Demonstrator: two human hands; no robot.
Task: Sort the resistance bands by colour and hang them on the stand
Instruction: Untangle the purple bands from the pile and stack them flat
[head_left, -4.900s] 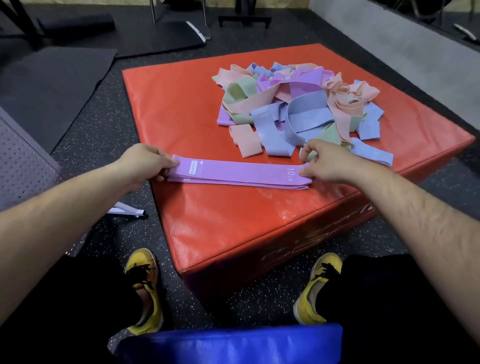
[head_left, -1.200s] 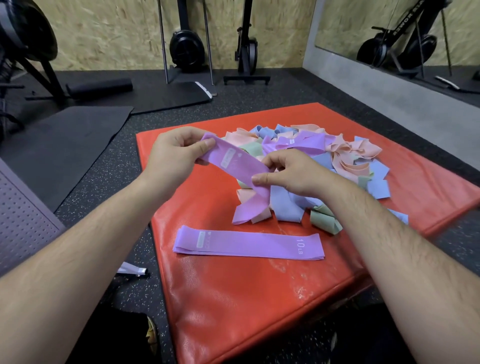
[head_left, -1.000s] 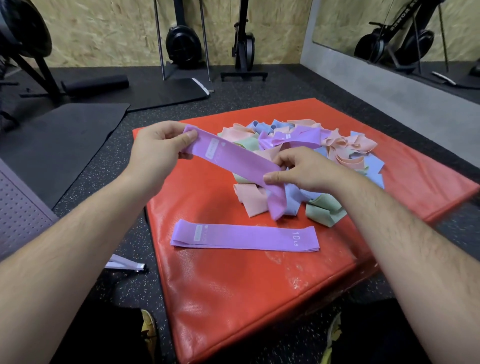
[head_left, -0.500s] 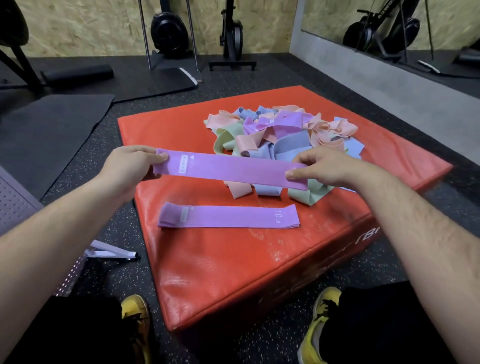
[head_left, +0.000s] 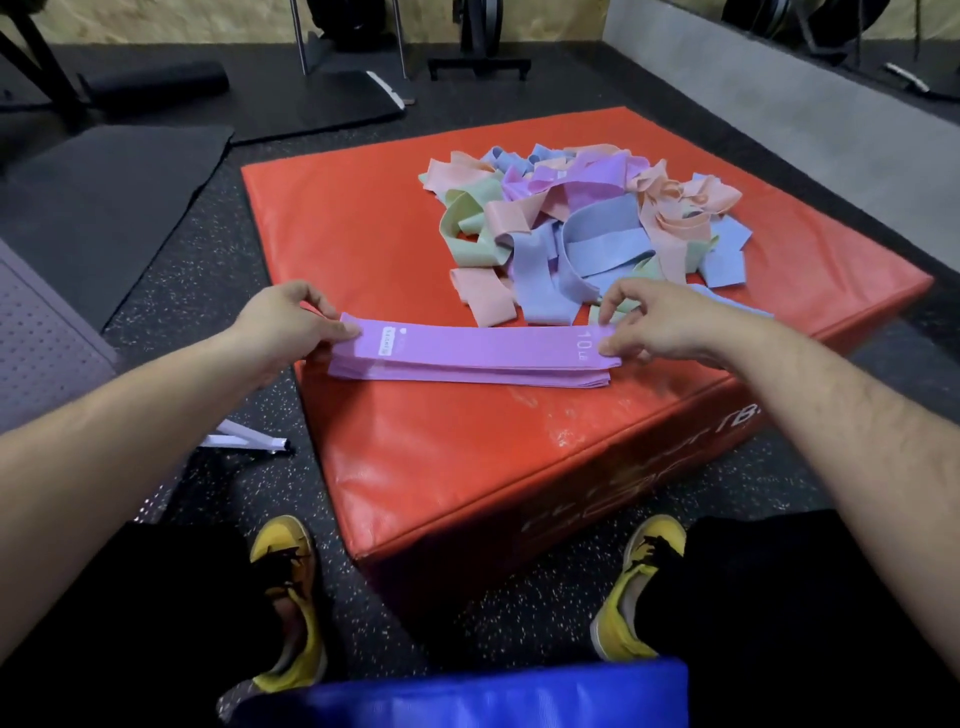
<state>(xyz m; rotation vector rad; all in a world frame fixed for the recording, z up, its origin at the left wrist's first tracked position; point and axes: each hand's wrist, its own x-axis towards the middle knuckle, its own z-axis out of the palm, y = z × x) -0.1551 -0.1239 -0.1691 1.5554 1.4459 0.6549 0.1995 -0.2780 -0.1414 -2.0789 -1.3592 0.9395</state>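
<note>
- Red pad (head_left: 363, 208): carries all the bands. It lies under and beyond both grips, with 1 corner pointing toward the person.
- Mixed heap (head_left: 587, 228): tangled bands in peach, green, blue and purple. It sits just beyond the right grip and well across from the left grip. The purple bands left in it (head_left: 582, 174) lie toward its far side.
- Purple stack (head_left: 467, 376): flat bands piled edge on edge, near the pad's front edge. Its long axis runs left to right, from one grip to the other.
- Top purple band (head_left: 483, 345): lies on the stack, nearly squared to it, with the label end at the left grip and the "10 LB" end at the right grip.
- Left grip (head_left: 283, 325): pinches the label end, thumb on top and fingers tucked below. It holds only this band.
- Right grip (head_left: 660, 319): thumb pressed on the "10 LB" end, index finger lifted clear, other fingers curled under the end. It appears to be a light pinch.
- White bar (head_left: 249, 441): on the floor, near and below the left grip. Whether it belongs to the stand cannot be told, and no stand shows plainly.
- Judgement: the band looks ready for release. The right grip is the nearer 1 to the heap, so the next purple band calls for a forward reach from that side.
</note>
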